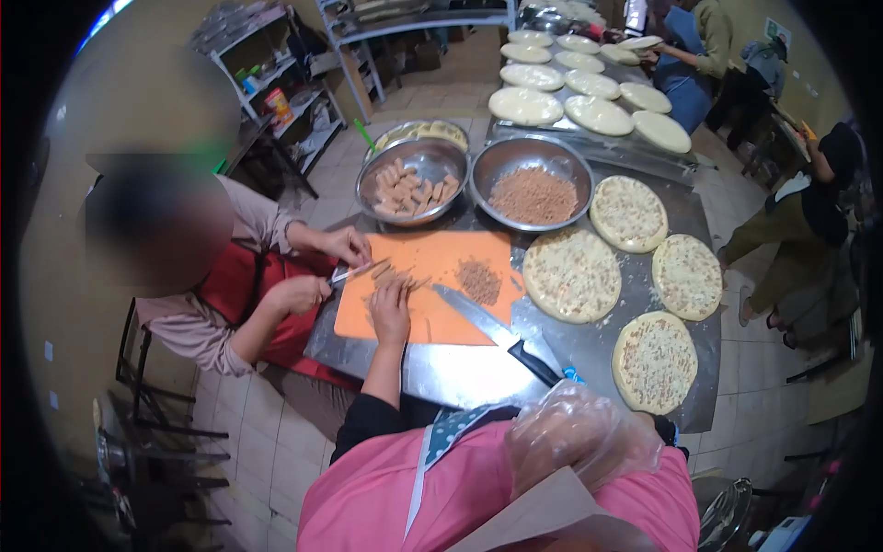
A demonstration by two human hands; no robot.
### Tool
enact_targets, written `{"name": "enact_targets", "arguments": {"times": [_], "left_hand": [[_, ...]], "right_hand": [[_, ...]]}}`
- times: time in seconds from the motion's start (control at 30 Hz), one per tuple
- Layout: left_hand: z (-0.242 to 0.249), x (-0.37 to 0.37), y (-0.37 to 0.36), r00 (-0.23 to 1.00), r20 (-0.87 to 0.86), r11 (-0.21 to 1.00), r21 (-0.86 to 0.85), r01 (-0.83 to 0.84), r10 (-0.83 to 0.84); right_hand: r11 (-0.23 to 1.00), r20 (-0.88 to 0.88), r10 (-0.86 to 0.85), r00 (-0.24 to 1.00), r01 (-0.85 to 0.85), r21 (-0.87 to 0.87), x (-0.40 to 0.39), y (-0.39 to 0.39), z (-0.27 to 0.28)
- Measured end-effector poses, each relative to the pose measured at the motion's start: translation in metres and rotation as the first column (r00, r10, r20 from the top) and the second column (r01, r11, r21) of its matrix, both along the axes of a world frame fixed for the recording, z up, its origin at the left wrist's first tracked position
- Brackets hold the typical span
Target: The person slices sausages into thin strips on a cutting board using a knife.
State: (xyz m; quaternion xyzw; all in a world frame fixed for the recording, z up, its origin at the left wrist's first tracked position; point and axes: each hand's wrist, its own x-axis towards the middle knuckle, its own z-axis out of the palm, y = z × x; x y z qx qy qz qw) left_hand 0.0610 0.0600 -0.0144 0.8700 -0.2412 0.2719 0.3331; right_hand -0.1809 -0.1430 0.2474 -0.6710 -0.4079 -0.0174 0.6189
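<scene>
My left hand (390, 305) lies over cut sausage strips (383, 276) on the orange cutting board (441, 322), its fingers bent down and close together around them. To its right are a pile of finely chopped sausage (479, 281) and a large knife (487, 322) with a black handle. Clear plastic (586, 432) bunches in front of my pink clothing; skin-coloured shapes show through it, and my right hand seems to be inside or behind it, its fingers not distinguishable.
Across the board's left side, a person's hands (299, 294) hold a small knife (359, 271). Metal bowls of sausage pieces (409, 195) and chopped filling (533, 195) stand behind. Several topped dough rounds (572, 276) lie right; plain rounds (526, 107) fill a far table.
</scene>
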Motion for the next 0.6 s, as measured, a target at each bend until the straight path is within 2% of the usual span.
{"name": "enact_targets", "arguments": {"times": [0.13, 0.2, 0.37, 0.4, 0.43, 0.5, 0.57, 0.6], "left_hand": [[-0.001, 0.000, 0.004, 0.998, -0.046, 0.999, 0.034, -0.036, 0.038], [0.002, 0.001, 0.002, 1.000, -0.003, 1.000, -0.021, -0.014, 0.014], [0.012, 0.001, 0.000, 1.000, -0.025, 0.999, -0.049, 0.003, -0.004], [0.015, 0.001, -0.001, 0.999, -0.029, 0.998, -0.058, 0.020, -0.022], [0.016, 0.003, -0.001, 0.999, -0.033, 0.998, -0.061, 0.010, -0.012], [0.020, 0.006, -0.003, 0.998, -0.056, 0.996, -0.085, 0.036, -0.041], [0.027, 0.002, -0.007, 0.996, -0.055, 0.993, -0.094, 0.070, -0.076], [0.029, 0.000, -0.008, 0.991, -0.056, 0.988, -0.100, 0.116, -0.122]], "right_hand": [[0.998, -0.045, 0.043, 0.998, -0.041, 0.046, -0.003, 0.002, 0.001], [0.997, -0.057, 0.054, 0.997, -0.051, 0.049, -0.004, 0.003, 0.001], [0.997, -0.060, 0.080, 0.995, -0.079, 0.025, -0.006, 0.007, -0.002], [0.955, -0.037, -0.257, 0.966, 0.248, -0.162, -0.009, 0.009, -0.007], [0.777, 0.051, -0.555, 0.830, 0.539, -0.325, -0.009, 0.010, -0.014], [0.579, 0.197, -0.624, 0.756, 0.617, -0.534, 0.002, -0.001, -0.054], [0.418, 0.073, -0.744, 0.664, 0.547, -0.725, 0.006, -0.009, -0.101], [0.422, 0.071, -0.740, 0.669, 0.544, -0.725, 0.006, -0.011, -0.123]]}}
